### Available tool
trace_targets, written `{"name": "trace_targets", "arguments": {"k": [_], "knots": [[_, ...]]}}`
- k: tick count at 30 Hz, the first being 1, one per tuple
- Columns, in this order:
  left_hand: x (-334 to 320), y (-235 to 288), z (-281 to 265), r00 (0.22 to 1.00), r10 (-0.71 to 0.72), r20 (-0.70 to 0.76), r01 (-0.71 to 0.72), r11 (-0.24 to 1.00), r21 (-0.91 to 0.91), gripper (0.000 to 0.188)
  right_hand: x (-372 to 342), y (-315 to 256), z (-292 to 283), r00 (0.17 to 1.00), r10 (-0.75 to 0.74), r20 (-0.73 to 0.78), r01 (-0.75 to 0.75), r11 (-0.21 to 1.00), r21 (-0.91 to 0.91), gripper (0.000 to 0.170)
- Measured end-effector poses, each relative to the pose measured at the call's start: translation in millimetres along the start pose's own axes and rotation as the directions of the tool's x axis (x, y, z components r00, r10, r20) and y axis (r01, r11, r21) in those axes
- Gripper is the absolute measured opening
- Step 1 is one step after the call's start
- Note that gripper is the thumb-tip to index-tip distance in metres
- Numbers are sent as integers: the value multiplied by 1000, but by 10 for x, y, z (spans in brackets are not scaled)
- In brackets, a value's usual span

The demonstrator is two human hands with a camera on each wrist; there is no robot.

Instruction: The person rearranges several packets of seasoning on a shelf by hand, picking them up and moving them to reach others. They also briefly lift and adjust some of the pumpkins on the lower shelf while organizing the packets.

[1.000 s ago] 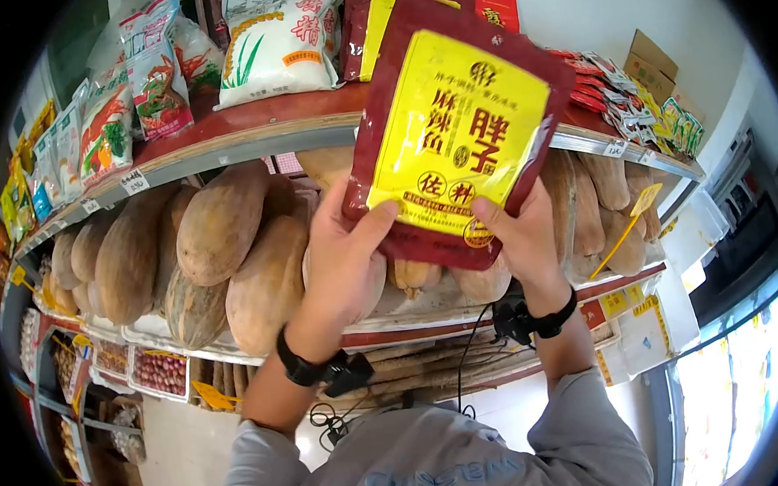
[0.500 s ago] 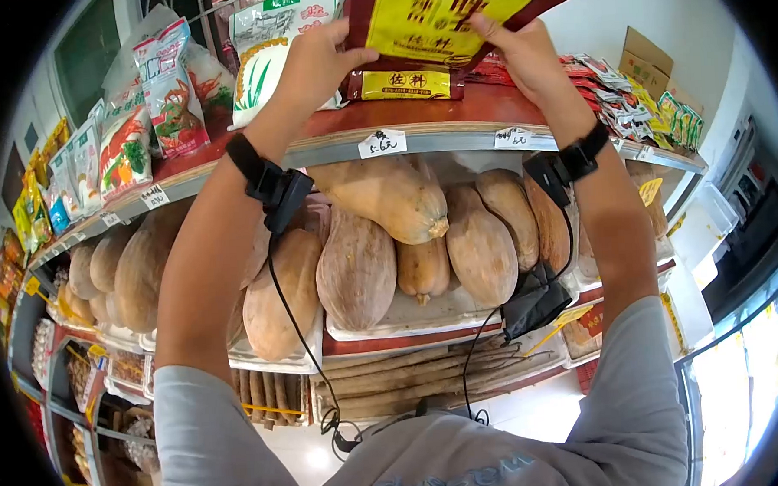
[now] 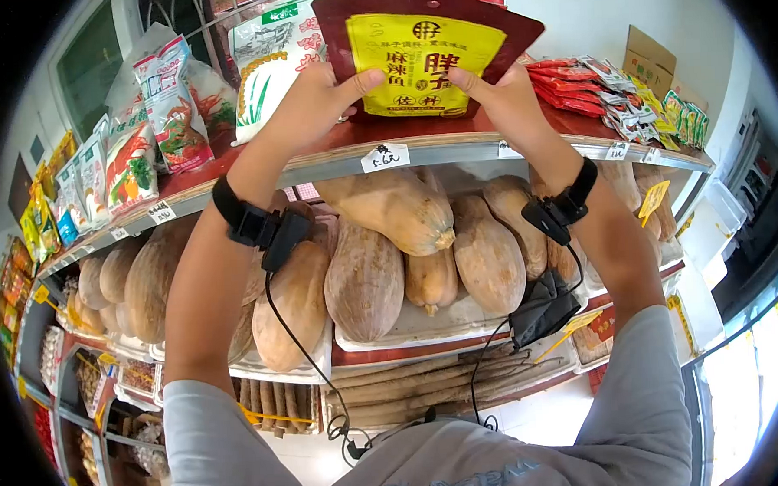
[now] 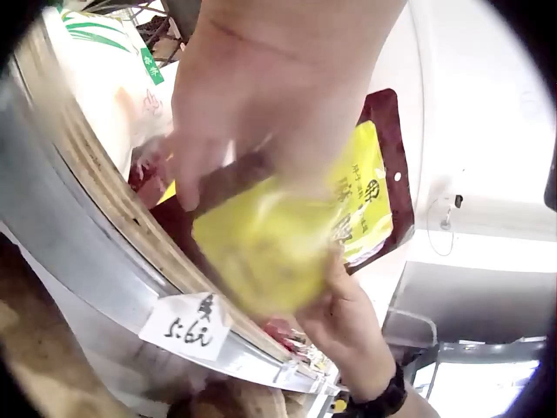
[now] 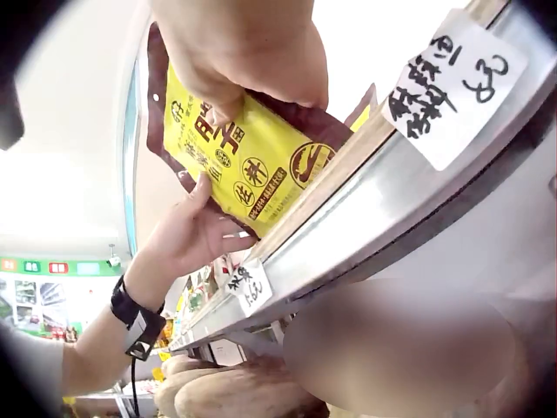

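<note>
A maroon seasoning packet (image 3: 437,54) with a yellow front panel stands nearly upright over the red-brown shelf top, its lower edge close to the front edge. My left hand (image 3: 314,107) grips its left side, the thumb across the yellow panel. On the opposite side my right hand (image 3: 513,103) pinches it with the thumb on the front and the fingers behind, hidden. In the right wrist view the packet (image 5: 239,165) shows both thumbs on its face. Part of the packet is blurred in the left wrist view.
Left of the packet stand white seasoning bags (image 3: 256,84); to the right lie red sachets (image 3: 564,88). A price tag (image 3: 385,157) hangs on the shelf edge. Below are several pumpkins (image 3: 364,279) on white trays and long brown roots (image 3: 404,386). Cables run down from both wrist cameras.
Both hands have carried the packet forward from close to the body to the shelf, then lowered it toward the shelf top. Their hold on it stays the same.
</note>
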State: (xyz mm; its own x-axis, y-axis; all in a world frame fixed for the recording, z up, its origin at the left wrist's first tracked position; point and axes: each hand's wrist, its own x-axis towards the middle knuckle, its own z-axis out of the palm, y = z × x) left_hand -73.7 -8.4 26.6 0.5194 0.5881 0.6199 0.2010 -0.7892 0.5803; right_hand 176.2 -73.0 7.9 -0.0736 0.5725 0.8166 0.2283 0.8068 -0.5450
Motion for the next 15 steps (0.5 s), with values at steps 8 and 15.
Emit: {"name": "trace_targets", "arguments": {"k": [8,15], "knots": [[311,-118,64,980,-83,-182,97,993,71,38,360,125,78,987,99,-129,-111,989,-93,32],[326,101,257,859,493,-136,-215,589,779,47,666,459,-144,988,20,-151,-122,698,-705,73]]}}
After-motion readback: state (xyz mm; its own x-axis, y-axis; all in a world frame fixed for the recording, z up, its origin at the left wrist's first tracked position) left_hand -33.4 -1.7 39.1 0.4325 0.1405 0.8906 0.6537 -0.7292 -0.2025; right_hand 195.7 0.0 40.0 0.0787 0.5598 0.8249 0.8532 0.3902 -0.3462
